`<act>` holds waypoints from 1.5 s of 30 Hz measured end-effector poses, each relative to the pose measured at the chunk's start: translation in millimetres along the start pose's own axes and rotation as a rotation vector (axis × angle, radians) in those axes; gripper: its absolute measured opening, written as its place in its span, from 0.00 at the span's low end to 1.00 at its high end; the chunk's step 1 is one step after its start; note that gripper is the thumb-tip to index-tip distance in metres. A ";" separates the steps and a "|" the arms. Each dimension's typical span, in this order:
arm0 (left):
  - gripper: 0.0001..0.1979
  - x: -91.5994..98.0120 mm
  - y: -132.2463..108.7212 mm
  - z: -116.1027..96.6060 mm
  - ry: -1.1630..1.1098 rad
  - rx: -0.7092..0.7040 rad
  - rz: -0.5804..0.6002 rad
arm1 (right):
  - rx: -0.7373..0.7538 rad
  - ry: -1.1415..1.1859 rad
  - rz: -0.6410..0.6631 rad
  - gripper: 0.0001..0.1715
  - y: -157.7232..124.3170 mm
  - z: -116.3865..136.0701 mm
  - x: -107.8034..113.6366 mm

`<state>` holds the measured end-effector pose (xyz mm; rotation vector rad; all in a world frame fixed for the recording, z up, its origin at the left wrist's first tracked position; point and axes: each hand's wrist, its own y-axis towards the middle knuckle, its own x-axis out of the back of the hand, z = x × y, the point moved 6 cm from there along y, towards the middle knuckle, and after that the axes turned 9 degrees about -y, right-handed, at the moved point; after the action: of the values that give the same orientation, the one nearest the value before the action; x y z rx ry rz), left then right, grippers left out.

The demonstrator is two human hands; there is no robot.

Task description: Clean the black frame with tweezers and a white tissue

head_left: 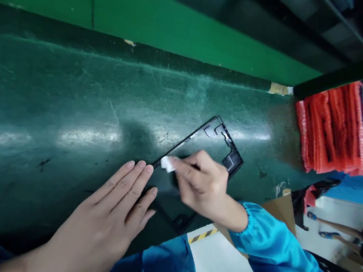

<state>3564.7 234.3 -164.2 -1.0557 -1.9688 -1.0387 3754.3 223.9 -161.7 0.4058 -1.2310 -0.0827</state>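
Observation:
A thin black rectangular frame lies slanted on the dark green bench top. My left hand lies flat with fingers stretched out, its fingertips pressing the frame's near left edge. My right hand is closed over the middle of the frame, pinching a small white piece against the frame's left edge. The right hand hides the frame's middle. Both arms wear shiny blue sleeves.
A stack of red plastic bags stands at the right. A green wall runs along the back of the bench. A brown cardboard piece and a white sheet with a yellow-black stripe lie at the near right edge.

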 end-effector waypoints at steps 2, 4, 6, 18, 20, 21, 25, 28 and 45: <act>0.16 -0.7 -1.0 -0.9 -0.013 0.002 -0.008 | 0.059 -0.001 0.034 0.20 -1.8 15.4 -4.1; 0.17 -2.3 -3.0 -1.2 -0.045 0.025 -0.008 | 0.059 -0.010 0.020 0.19 -2.0 11.7 -3.6; 0.18 -1.3 -5.3 -0.7 -0.062 0.051 -0.042 | 0.009 -0.038 -0.030 0.19 -0.4 -9.5 0.9; 0.15 -4.2 -8.7 -12.5 -0.113 0.034 -0.044 | -0.138 -0.145 -0.107 0.15 0.9 -47.2 13.7; 0.13 -6.2 -10.4 -12.3 -0.183 0.021 -0.067 | -0.063 -0.095 -0.050 0.17 -5.1 -23.3 9.1; 0.12 -7.7 -10.6 -11.8 -0.211 0.009 -0.065 | -0.025 -0.077 -0.031 0.18 -7.6 -13.2 7.4; 0.14 -14.6 -8.4 -7.4 -0.201 0.004 -0.019 | 0.044 -0.044 -0.011 0.19 -13.5 5.8 4.5; 0.18 -16.8 -6.6 -6.5 -0.185 0.023 0.000 | 0.037 -0.022 0.020 0.20 -16.6 6.8 4.2; 0.16 -13.8 -6.3 -14.4 -0.166 -0.026 -0.035 | 0.060 -0.134 -0.042 0.14 32.7 -14.0 -1.6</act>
<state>3568.1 214.8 -171.0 -1.1573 -2.1179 -1.0263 3761.7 258.2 -155.6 0.4846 -1.3593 -0.1099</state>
